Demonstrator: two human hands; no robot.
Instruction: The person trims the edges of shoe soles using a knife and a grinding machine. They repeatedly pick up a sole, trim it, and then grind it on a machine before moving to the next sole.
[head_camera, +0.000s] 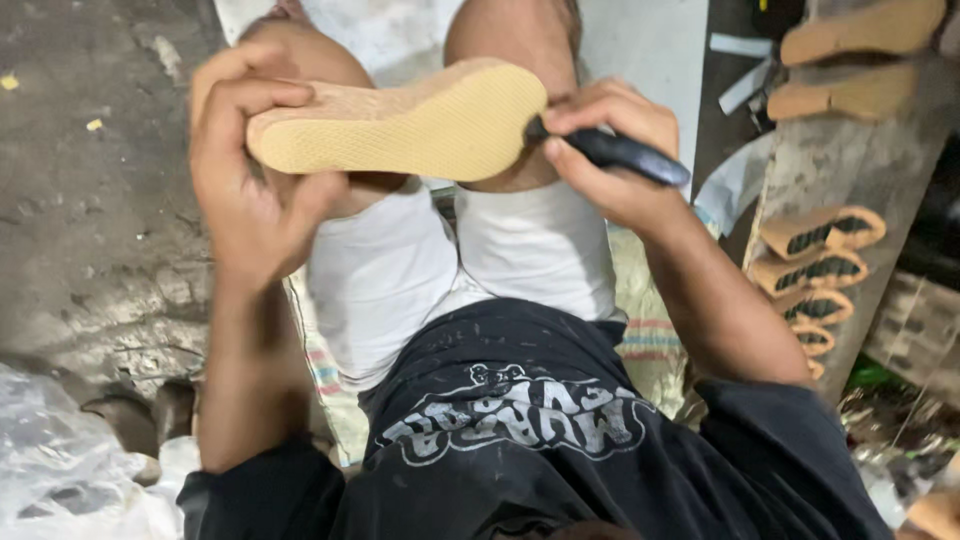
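Shoe sole (400, 125), one in work, tan, tread side up, held over the person's knees. Left hand (245, 180) clamped round its heel end. Right hand (610, 150) closed on one dark-handled tool (625, 155), tip at the sole's toe edge; tip itself hidden. Seven more soles on the wooden plank (850, 160) at right: two on top, five stacked (815, 270) below, lowest partly cut off.

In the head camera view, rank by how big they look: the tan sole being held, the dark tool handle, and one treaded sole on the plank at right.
1. tan sole
2. dark tool handle
3. treaded sole, though it lies farther off, so this is unsure.
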